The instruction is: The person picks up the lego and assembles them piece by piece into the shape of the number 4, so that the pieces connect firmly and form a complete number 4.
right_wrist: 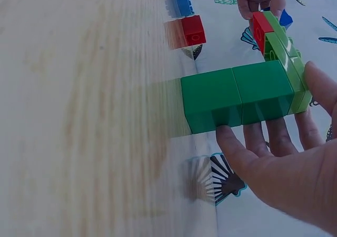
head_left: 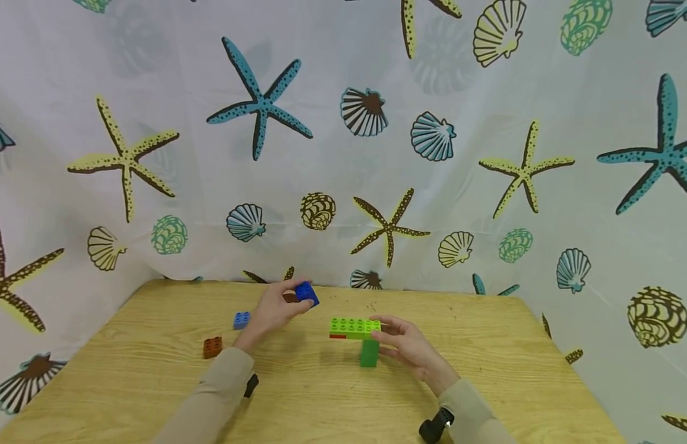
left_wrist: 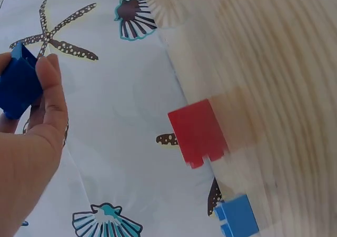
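Observation:
My left hand (head_left: pixel 272 311) is raised over the back of the table and pinches a dark blue brick (head_left: pixel 307 295) between thumb and fingers. The same dark blue brick (left_wrist: pixel 20 84) shows tilted at the left edge of the left wrist view. My right hand (head_left: pixel 412 350) holds a block structure at its right end, thumb and fingers against it. Light green bricks (head_left: pixel 348 327) form its top bar. Two dark green bricks (right_wrist: pixel 239 96) form a column under one end, its foot seemingly on the table. A red brick (right_wrist: pixel 259 30) sits beneath the bar's other end.
Loose on the wooden table (head_left: pixel 299 401), left of my hands, lie a reddish brick (head_left: pixel 213 347) and a lighter blue brick (head_left: pixel 242 319). A curtain (head_left: pixel 321 172) printed with shells and starfish hangs behind the table and at its sides.

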The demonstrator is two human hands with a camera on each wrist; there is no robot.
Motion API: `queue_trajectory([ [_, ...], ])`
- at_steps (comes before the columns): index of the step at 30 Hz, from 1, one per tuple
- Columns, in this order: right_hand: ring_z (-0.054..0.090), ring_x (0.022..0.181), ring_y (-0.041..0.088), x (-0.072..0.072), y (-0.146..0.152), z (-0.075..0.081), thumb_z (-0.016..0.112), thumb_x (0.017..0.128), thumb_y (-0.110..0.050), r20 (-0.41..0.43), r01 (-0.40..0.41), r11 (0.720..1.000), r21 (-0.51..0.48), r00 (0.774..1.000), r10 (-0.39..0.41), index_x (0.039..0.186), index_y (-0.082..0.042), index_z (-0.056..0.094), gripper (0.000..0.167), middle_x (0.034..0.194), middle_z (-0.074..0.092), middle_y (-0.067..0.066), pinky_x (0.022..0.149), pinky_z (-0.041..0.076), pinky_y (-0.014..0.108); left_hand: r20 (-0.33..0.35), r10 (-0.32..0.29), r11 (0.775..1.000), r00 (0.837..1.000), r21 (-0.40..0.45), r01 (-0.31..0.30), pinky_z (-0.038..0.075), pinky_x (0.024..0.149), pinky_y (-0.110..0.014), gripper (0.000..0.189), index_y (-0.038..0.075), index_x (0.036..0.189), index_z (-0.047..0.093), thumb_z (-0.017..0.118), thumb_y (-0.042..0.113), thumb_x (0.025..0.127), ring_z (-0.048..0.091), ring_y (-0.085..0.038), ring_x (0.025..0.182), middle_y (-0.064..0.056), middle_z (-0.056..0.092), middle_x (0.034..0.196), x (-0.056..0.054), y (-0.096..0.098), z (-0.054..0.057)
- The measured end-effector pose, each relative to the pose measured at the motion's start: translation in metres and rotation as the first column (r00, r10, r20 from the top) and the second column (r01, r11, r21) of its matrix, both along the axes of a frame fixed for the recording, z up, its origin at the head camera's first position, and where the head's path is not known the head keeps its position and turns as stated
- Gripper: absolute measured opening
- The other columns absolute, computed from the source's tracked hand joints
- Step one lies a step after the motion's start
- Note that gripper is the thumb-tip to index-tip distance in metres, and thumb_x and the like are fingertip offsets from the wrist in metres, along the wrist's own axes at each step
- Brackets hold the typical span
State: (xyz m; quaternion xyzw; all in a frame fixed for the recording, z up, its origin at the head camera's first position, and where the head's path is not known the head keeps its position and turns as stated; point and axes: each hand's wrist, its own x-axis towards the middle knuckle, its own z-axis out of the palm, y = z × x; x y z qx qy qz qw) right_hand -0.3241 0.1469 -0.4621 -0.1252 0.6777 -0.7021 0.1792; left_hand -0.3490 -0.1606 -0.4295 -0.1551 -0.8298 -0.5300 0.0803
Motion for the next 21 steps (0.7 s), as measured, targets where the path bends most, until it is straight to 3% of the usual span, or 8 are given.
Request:
queue_trajectory([
  [10, 0.061, 0.11, 0.013, 0.001, 0.0, 0.001, 0.068, 0.093, -0.025, -0.003, 0.003, 1.0, -0.001, 1.0, -0.003, 0.141, -0.008, 0.05, 0.055, 0.127, 0.058, 0.008, 0.103, 0.047, 0.045, 0.011, -0.011, 0.99, 1.0, 0.14, 0.01, 0.057, 0.074, -0.031, 0.048, 0.018, 0.137, 0.053, 0.069, 0.013, 0.092, 0.069, -0.024, 0.089, -0.02, 0.06, 0.121, 0.002, 0.023, 0.001],
  [15, 0.06, 0.111, 0.014, 0.001, 0.0, 0.002, 0.069, 0.093, -0.025, -0.001, 0.006, 1.0, -0.003, 1.0, -0.006, 0.141, -0.007, 0.051, 0.055, 0.128, 0.058, 0.009, 0.102, 0.047, 0.045, -0.018, -0.006, 0.99, 1.0, 0.144, 0.009, 0.058, 0.082, -0.037, 0.049, 0.018, 0.137, 0.055, 0.07, 0.013, 0.091, 0.068, -0.03, 0.102, -0.02, 0.061, 0.126, 0.005, 0.037, -0.004],
  [21, 0.06, 0.112, 0.015, 0.001, -0.001, 0.002, 0.068, 0.093, -0.025, 0.006, 0.013, 1.0, -0.003, 1.0, -0.013, 0.141, -0.008, 0.051, 0.054, 0.13, 0.057, 0.011, 0.102, 0.047, 0.045, -0.038, -0.054, 0.988, 0.998, 0.142, 0.059, 0.058, 0.085, -0.039, 0.05, 0.018, 0.137, 0.057, 0.07, 0.008, 0.09, 0.067, -0.033, 0.109, -0.019, 0.061, 0.128, 0.009, 0.055, -0.007],
])
